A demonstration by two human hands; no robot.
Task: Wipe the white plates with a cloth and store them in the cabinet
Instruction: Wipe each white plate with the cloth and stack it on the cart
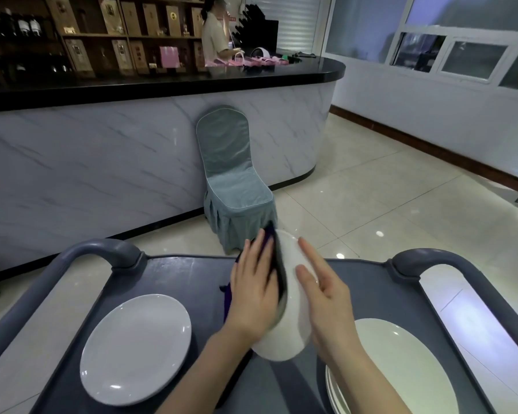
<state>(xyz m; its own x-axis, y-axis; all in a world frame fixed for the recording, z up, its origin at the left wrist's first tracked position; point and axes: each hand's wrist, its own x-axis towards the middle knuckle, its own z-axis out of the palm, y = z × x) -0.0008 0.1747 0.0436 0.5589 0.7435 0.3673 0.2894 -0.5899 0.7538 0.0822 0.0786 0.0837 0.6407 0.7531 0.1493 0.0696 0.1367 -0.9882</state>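
Room: pale tiled floor (371, 204) is seen across centre and right, with windows (449, 55) set in a white wall at upper right. A long bar counter (102, 162), marble-look front and black top, is run across from left to centre. Shelving (102, 34) with bottles and boxes is seen behind it at upper left, and a person (214, 34) at top centre. A grey-covered chair (231, 174) is set against the counter front, mid-frame.

The bottom is filled by a grey cart tabletop (192, 282), a looped handle at each far corner. A stack of white plates (395, 372) is at lower right, a single white plate (135, 348) at lower left.

The held plate (293, 324) is kept on edge above the tabletop, bottom centre, sandwiched between both hands. Left hand (254, 294): flat, fingers straight, dark purple cloth (277, 264) pressed on the plate's left face. Right hand (326, 300): flat, fingers extended against the other face.
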